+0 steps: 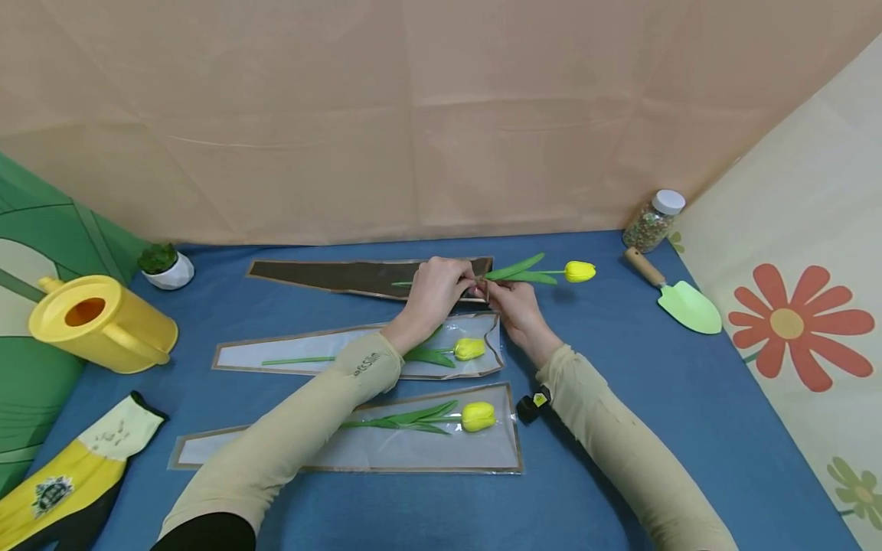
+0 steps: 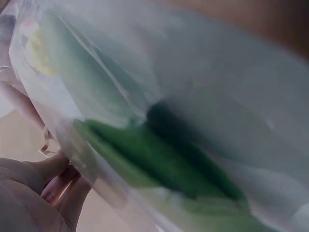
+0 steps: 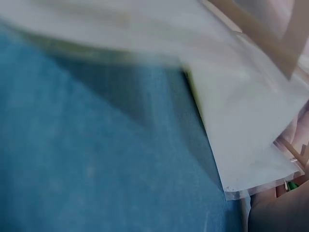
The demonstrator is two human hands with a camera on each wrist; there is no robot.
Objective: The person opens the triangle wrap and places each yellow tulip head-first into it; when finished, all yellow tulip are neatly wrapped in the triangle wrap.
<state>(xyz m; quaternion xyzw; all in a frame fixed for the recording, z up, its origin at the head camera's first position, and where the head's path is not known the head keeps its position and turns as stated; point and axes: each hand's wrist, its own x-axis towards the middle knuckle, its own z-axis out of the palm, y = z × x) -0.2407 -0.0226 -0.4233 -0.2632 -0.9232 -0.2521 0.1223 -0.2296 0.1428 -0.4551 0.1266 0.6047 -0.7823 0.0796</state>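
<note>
A yellow tulip lies at the back of the blue cloth, its green stem running left into the mouth of a dark, gold-edged sleeve. My left hand grips that sleeve's mouth over the stem. Right beside it, my right hand pinches the same edge. Two clear sleeves lie nearer me, each with a yellow tulip inside: the middle one and the front one. The left wrist view is blurred, showing plastic film over green leaves. The right wrist view shows a clear sleeve corner on the cloth.
A yellow watering can and a small potted plant stand at the left. A yellow glove lies at the front left. A bead jar and a green trowel are at the back right. A small black object lies by my right forearm.
</note>
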